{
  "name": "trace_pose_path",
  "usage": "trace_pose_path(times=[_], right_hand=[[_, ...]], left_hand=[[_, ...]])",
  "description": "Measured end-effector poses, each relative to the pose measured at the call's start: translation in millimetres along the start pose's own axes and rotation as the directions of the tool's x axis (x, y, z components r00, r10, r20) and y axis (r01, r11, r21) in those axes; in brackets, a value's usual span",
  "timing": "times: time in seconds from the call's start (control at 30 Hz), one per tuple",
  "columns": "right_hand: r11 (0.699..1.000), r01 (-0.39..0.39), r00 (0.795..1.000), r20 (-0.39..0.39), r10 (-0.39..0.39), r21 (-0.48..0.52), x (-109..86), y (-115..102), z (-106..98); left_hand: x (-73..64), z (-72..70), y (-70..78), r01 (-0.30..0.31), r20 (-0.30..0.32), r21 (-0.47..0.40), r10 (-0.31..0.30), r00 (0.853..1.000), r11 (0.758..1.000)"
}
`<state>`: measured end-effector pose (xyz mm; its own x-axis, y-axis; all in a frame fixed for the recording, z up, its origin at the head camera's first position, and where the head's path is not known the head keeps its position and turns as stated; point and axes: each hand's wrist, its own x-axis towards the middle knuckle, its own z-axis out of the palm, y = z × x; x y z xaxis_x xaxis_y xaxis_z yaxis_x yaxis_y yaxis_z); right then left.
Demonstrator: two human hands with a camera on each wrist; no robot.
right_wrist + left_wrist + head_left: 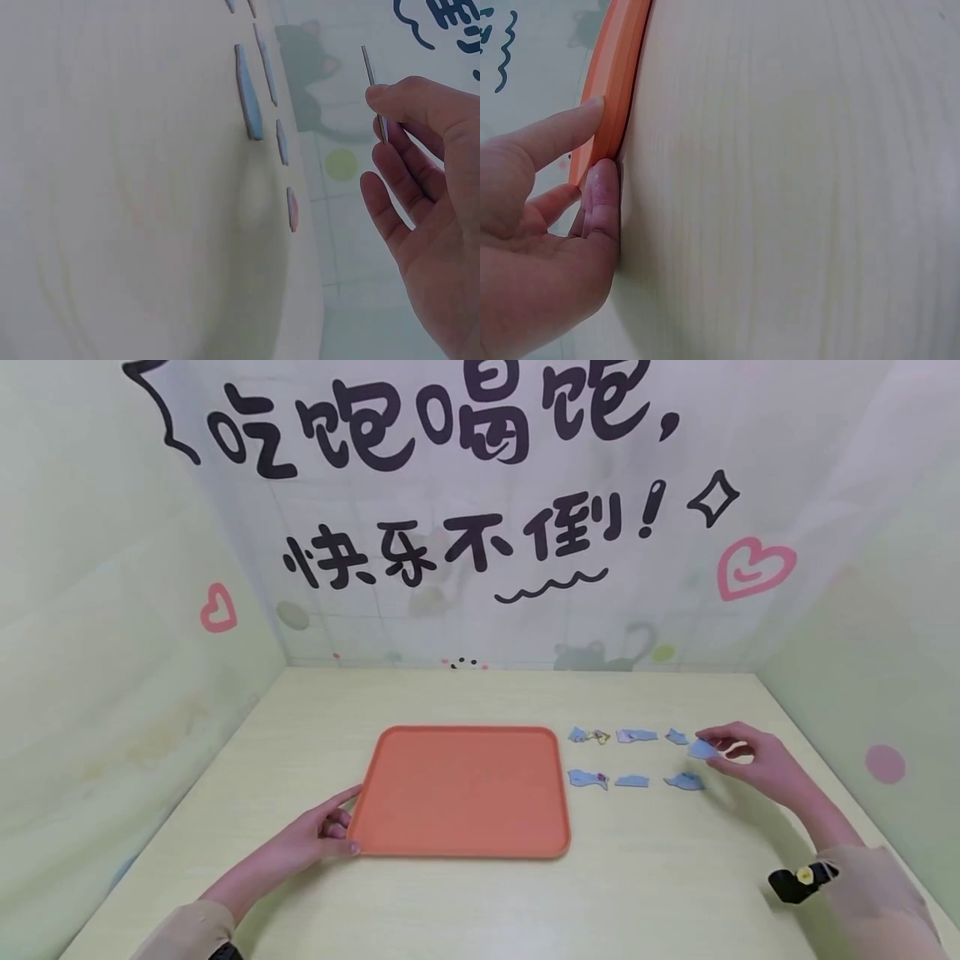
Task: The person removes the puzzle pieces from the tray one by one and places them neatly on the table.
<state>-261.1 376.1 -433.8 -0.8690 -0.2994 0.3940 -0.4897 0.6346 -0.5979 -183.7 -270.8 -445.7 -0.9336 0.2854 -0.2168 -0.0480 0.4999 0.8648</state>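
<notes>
An orange-red tray lies flat on the table. At its near left corner my left hand grips the edge, one digit on the front and others along the left side; the left wrist view shows the fingertips touching the tray's rim. My right hand pinches a thin light-blue puzzle piece between thumb and fingers, above the table. From the right wrist view this puzzle piece is seen edge-on, its face hidden.
Irregular blue puzzle pieces lie in two rows right of the tray. A dark piece sits nearest the right hand. One pink-edged piece shows in the right wrist view. Behind stands a printed curtain; a black strap hangs at the right sleeve.
</notes>
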Motion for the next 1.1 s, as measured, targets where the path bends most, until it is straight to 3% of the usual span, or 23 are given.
trace_pose_path(times=[0.6, 1.1], right_hand=[[0.984, -0.139, 0.986, 0.074, 0.148, -0.112, -30.9, 26.9, -7.2], [0.967, -0.226, 0.944, 0.22, 0.248, -0.119, -31.8, 30.6, -8.0]], left_hand=[[-0.3, -1.9, 0.1, 0.007, 0.013, -0.019, -0.006, 1.0, 1.0], [-1.6, -1.8, 0.6, 0.008, 0.023, -0.029, -0.007, 1.0, 1.0]])
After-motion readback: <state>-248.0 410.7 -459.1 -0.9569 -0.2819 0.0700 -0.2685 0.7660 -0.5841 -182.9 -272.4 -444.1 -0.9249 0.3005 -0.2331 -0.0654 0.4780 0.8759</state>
